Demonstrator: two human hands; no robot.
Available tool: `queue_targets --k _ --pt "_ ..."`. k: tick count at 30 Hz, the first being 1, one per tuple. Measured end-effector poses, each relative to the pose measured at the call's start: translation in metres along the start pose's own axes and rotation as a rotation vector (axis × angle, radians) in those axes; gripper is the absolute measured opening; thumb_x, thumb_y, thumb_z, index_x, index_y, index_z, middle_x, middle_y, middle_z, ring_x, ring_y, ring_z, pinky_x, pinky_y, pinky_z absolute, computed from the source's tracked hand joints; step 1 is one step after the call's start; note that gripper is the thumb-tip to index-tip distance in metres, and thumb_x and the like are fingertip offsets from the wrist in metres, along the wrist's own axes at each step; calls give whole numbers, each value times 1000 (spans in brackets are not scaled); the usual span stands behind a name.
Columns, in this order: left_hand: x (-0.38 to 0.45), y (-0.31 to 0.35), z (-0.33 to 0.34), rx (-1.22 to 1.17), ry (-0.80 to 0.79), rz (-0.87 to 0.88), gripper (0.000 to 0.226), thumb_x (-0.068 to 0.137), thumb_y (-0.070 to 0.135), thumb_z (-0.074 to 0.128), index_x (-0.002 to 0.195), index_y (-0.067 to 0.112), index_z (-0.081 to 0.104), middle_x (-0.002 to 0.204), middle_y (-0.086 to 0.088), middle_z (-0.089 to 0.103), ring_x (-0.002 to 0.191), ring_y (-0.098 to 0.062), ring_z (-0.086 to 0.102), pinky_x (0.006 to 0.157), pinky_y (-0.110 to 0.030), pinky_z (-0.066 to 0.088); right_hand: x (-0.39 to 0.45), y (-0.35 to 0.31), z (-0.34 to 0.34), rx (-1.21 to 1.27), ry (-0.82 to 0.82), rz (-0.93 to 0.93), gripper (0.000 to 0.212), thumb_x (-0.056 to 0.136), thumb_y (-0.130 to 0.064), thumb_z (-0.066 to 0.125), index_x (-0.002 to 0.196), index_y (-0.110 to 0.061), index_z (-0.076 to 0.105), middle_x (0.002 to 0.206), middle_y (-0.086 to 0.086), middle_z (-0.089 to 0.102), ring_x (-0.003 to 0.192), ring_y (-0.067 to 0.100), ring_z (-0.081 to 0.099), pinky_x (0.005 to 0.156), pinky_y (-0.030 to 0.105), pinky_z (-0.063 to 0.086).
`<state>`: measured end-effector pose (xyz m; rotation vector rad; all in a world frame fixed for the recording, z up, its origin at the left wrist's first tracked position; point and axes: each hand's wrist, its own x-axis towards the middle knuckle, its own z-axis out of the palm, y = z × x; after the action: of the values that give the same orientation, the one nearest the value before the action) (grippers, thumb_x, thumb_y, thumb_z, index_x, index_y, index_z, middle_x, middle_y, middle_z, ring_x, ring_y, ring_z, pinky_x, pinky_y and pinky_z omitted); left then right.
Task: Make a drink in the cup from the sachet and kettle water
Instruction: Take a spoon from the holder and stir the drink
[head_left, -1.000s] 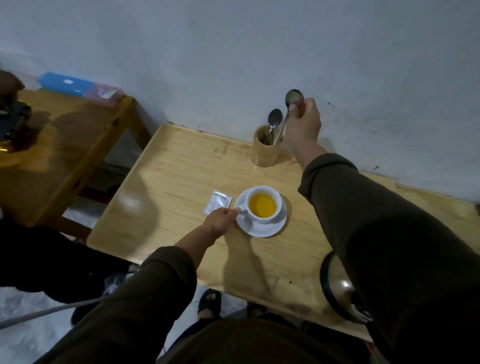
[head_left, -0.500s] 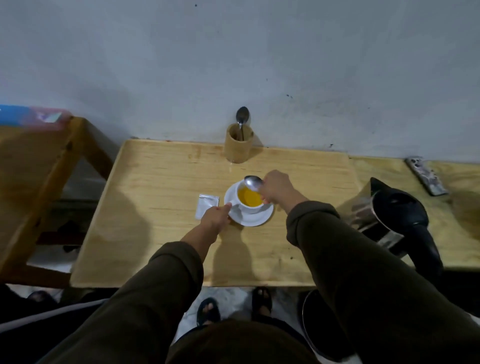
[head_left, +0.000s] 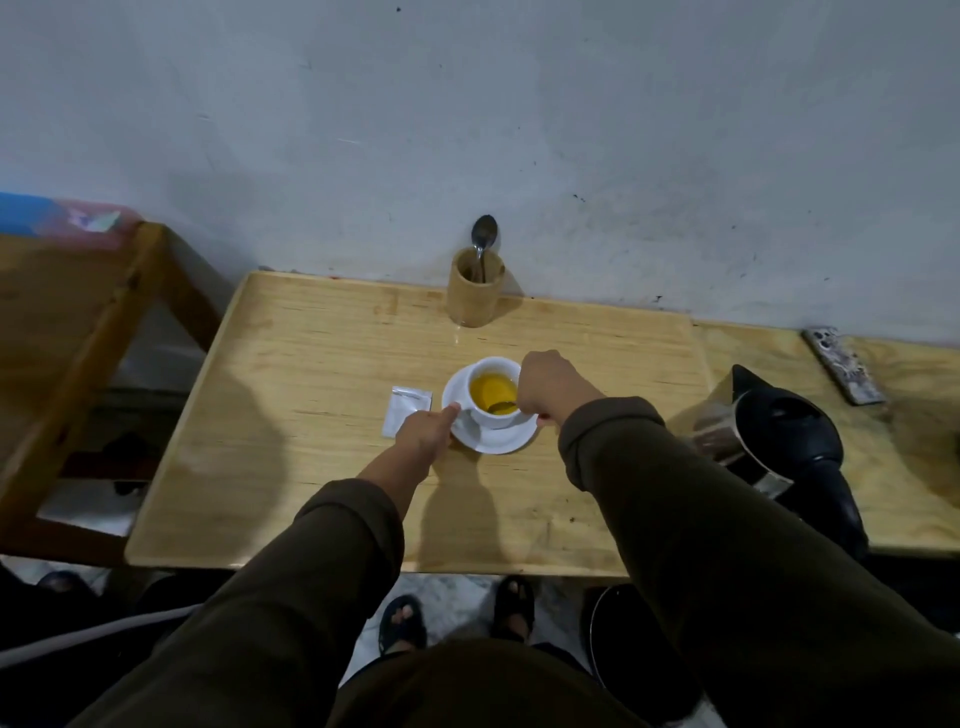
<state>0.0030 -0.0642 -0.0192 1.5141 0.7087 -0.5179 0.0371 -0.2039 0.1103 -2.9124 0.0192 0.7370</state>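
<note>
Head view looks down on a pale wooden table (head_left: 322, 467) pushed against a scuffed grey wall (head_left: 467, 130), with a darker wooden table (head_left: 78, 291) off to the left and a phone (head_left: 842, 364) lying on the surface at far right. A wooden holder (head_left: 475, 293) by the wall has one spoon (head_left: 483, 240) standing in it. The kettle (head_left: 769, 441) sits at the right edge, lid open. The white cup (head_left: 493, 389) is full of yellow drink and stands on its saucer (head_left: 491, 441) mid-table, with the sachet (head_left: 406, 410) lying flat just to the left.

Left hand (head_left: 426, 434) has its fingers pinched at the saucer rim beside the cup handle — can't tell which one it's actually gripping. Right hand (head_left: 545, 387) is clenched around a second spoon (head_left: 503, 408), whose bowl sits dipped in the drink.

Half a second back that spoon was above the cup rim; now it's down in the liquid. Left hand hasn't moved.
</note>
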Motion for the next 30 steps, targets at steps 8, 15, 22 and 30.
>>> queue_targets --k 8,15,22,30 --pt "3 -4 -1 -4 50 -28 60 78 48 65 112 -1 62 118 -21 67 114 -35 62 105 -48 47 15 9 -19 -49 89 -52 41 85 -11 62 54 -15 35 60 0 40 53 13 40 48 20 27" --pt "21 -12 2 -59 81 -41 84 62 56 66 125 1 57 121 -17 66 115 -34 61 104 -49 48 18 10 -10 268 277 5 11 85 -12 63 90 -2 65 89 7 64 82 21 59 62 26 49" --pt "3 -2 6 -40 110 -84 57 77 46 64 114 3 64 105 -15 69 101 -31 64 93 -40 49 1 9 9 683 341 -115 18 91 -19 58 92 -8 71 94 9 74 89 18 62 71 20 40" --pt "6 -5 7 -58 124 -85 62 72 49 65 114 4 65 110 -16 69 104 -30 64 94 -41 50 2 15 11 588 295 -197 21 94 -21 54 90 -7 68 90 14 72 88 26 66 73 26 45"
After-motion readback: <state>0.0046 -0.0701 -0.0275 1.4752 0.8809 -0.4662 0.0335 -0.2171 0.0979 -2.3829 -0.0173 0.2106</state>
